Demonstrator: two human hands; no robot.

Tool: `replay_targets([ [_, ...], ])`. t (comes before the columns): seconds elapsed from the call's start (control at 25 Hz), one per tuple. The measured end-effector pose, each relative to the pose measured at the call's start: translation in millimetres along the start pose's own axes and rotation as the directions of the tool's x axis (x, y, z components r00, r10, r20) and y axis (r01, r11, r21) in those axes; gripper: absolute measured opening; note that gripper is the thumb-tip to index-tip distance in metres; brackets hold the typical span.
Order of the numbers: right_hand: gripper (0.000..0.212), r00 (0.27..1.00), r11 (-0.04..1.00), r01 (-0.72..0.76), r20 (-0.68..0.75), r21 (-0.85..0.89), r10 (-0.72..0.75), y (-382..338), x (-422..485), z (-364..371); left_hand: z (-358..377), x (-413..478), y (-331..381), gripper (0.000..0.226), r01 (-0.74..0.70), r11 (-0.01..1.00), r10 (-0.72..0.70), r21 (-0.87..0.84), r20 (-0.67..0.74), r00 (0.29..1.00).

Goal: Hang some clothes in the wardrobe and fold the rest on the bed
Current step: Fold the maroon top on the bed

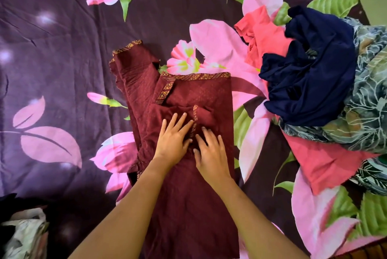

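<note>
A maroon garment with gold patterned trim (pixel 188 185) lies partly folded on the bed, running from the near edge up to the middle. Its sleeve (pixel 134 70) sticks out to the upper left. My left hand (pixel 173 139) rests flat on the cloth with straight, spread fingers. My right hand (pixel 210 154) presses the cloth just beside it, fingers straight too. Both hands sit near the garment's neckline trim (pixel 195 113).
The bed is covered by a purple sheet with big pink flowers (pixel 62 49). A heap of loose clothes sits at the right: a navy piece (pixel 310 78), coral pink cloth (pixel 326 164) and a grey-green leaf print (pixel 364 112). A pale printed bundle (pixel 23 235) lies at the bottom left.
</note>
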State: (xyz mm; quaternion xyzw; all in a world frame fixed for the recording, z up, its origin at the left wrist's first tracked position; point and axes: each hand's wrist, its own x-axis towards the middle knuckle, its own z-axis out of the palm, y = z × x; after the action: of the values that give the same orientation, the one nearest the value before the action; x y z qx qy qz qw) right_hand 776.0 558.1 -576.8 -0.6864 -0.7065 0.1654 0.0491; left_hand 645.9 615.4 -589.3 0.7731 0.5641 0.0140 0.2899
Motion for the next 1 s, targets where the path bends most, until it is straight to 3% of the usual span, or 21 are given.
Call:
replay_targets([
  [0.04, 0.036, 1.0, 1.0, -0.018, -0.001, -0.005, 0.018, -0.4, 3.7, -2.5, -1.5, -0.9, -2.1, 0.049, -0.011, 0.998, 0.009, -0.069, -0.031, 0.999],
  [0.12, 0.035, 0.999, 1.0, -0.025, -0.032, 0.015, 0.026, -7.6, 14.5, -9.4, -6.4, -2.9, -10.5, 0.034, -0.028, 0.983, -0.016, -0.179, -0.242, 0.97],
  [0.2, 0.037, 0.999, 0.999, 0.01, -0.046, 0.048, -0.008, -21.4, 27.3, -11.1, -16.8, -4.6, -21.6, 0.032, 0.066, 0.955, -0.192, -0.29, -0.43, 0.882],
  [0.28, 0.044, 0.999, 0.997, 0.032, 0.0, 0.072, -0.032, -38.6, 40.9, -7.2, -28.1, -6.4, -36.6, 0.026, 0.237, 0.878, -0.436, -0.417, -0.489, 0.756],
  [0.4, 0.056, 0.987, 0.995, -0.03, 0.161, 0.097, 0.014, -57.5, 53.5, -0.6, -39.1, -4.3, -61.6, 0.03, 0.465, 0.546, -0.802, -0.697, -0.276, 0.529],
  [0.48, 0.059, 0.966, 0.995, -0.061, 0.255, 0.074, 0.04, -62.2, 57.5, 3.7, -45.5, -1.7, -72.2, 0.041, 0.522, 0.365, -0.878, -0.771, -0.098, 0.47],
  [0.64, 0.06, 0.957, 0.997, -0.069, 0.283, 0.04, 0.055, -64.1, 61.3, 3.9, -47.7, 7.3, -72.8, 0.051, 0.555, 0.241, -0.859, -0.796, 0.091, 0.503],
  [0.72, 0.059, 0.956, 0.997, -0.071, 0.287, 0.036, 0.057, -64.5, 61.0, 4.3, -46.2, 12.5, -72.7, 0.053, 0.498, 0.065, -0.821, -0.865, 0.237, 0.52],
  [0.8, 0.059, 0.96, 0.997, -0.067, 0.274, 0.032, 0.056, -64.8, 60.2, 5.6, -49.5, 12.9, -74.4, 0.041, 0.428, -0.083, -0.746, -0.9, 0.341, 0.573],
  [1.0, 0.061, 0.962, 0.997, -0.079, 0.262, 0.023, 0.07, -65.5, 60.8, 9.3, -76.4, 5.3, -88.1, 0.011, 0.277, -0.292, -0.626, -0.916, 0.401, 0.668],
])
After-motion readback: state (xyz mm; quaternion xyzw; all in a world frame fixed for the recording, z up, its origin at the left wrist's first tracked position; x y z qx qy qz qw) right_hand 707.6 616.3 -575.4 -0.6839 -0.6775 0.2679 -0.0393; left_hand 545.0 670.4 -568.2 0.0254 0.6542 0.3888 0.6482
